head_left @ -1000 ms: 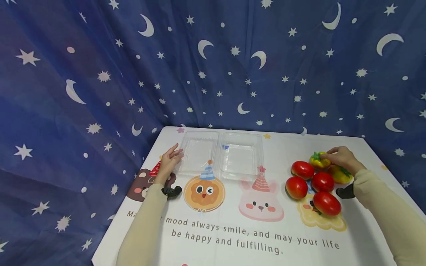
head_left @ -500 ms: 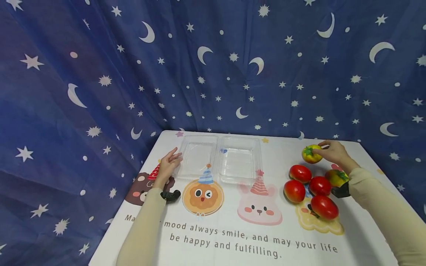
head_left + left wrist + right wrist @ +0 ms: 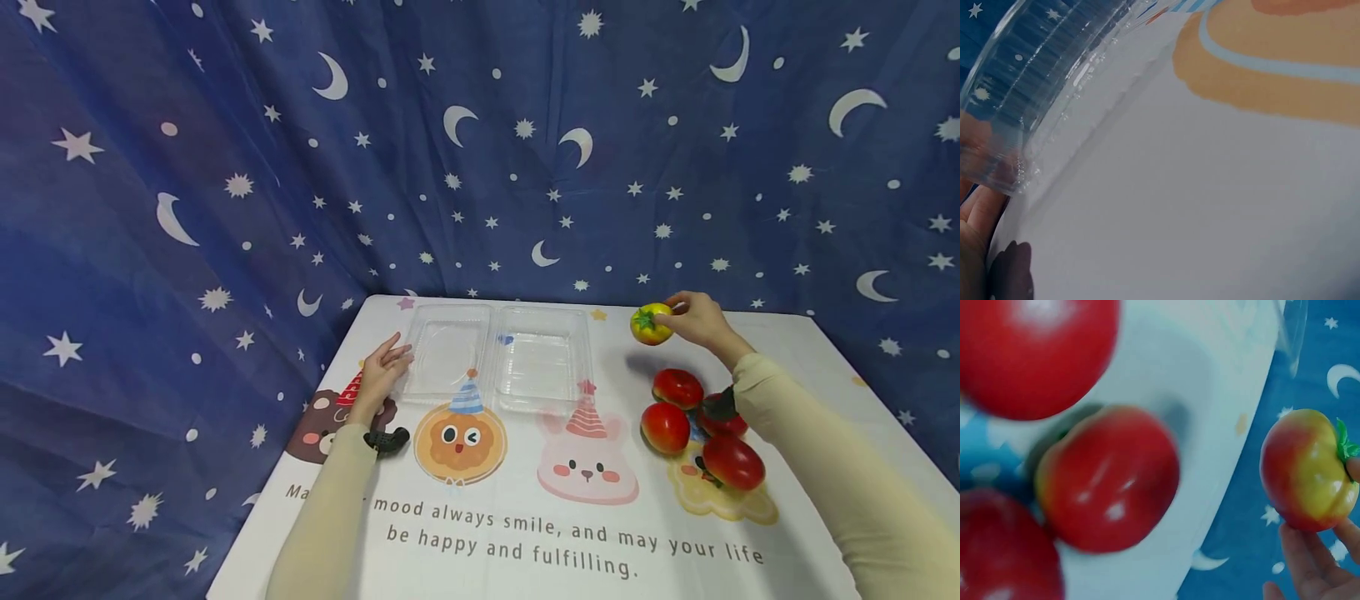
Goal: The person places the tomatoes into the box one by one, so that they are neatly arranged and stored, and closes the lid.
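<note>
Far left: left hand (image 3: 380, 379) at the outer edge of a clear plastic clamshell container (image 3: 492, 358). Its fingers are extended, somewhat spread and grasping nothing; in the left wrist view some show through the transparent wall. Whether they press on it, I cannot tell. Probable reason for the placement: a light touch there would steady thin plastic that slides easily.

Centre-left: the container lies unfolded, both halves side by side on the printed worktop (image 3: 517, 450), near its far edge. Laid flat this way, both hollows face up. Which half is the lid is unclear.

Right: a yellow-and-red tomato (image 3: 649, 325) hangs above the worktop, its shadow falling apart from it below. The right hand (image 3: 701, 321) pinches it, thumb by the green calyx, other fingers against the skin; this suits a smooth, round body, likely because opposed contact resists rolling.

Below that hand: four red tomatoes (image 3: 666, 428) lie clustered, one partly hidden by the black wrist camera (image 3: 722, 405). Being close together, they probably limit each other's rolling.
</note>
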`<state>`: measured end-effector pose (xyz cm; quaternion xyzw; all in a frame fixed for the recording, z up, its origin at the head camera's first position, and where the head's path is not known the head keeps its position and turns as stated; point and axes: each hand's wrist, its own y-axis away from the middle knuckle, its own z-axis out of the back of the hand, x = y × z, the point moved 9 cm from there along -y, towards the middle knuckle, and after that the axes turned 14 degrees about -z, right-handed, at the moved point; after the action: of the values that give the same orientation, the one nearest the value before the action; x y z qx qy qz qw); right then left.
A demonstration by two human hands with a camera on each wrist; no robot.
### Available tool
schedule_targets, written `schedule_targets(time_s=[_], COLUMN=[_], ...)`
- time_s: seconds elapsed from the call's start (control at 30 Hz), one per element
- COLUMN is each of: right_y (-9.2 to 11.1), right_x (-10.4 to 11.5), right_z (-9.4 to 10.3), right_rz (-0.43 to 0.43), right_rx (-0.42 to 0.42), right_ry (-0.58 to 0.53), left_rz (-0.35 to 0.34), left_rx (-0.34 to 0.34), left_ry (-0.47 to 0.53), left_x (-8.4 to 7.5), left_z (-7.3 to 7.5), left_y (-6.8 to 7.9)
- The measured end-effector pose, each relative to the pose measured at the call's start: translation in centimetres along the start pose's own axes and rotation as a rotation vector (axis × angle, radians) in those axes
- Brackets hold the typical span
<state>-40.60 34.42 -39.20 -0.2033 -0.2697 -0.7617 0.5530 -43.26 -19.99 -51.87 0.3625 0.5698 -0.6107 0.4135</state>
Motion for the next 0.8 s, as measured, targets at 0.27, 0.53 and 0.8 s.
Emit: schedule_targets(time_s=[0.27, 0.53, 0.8], right_y=[-0.4, -0.9, -0.5], right_x=[4.5, 7.6, 11.0], right_z=[-1.9, -6.0, -10.5], right_rz=[0.088, 0.174, 0.276], right_rx=[0.001, 0.048, 0.116], right_ry=[-0.053, -0.049, -0.026], left_rz=[0.047, 0.020, 0.012], left_rx=[-0.013, -0.024, -0.002], left_ry=[0.007, 0.019, 0.009], left_x=[0.7, 0.2, -0.6], left_z=[0.2, 0.1, 0.0], left_y=[-0.5, -0.3, 0.5])
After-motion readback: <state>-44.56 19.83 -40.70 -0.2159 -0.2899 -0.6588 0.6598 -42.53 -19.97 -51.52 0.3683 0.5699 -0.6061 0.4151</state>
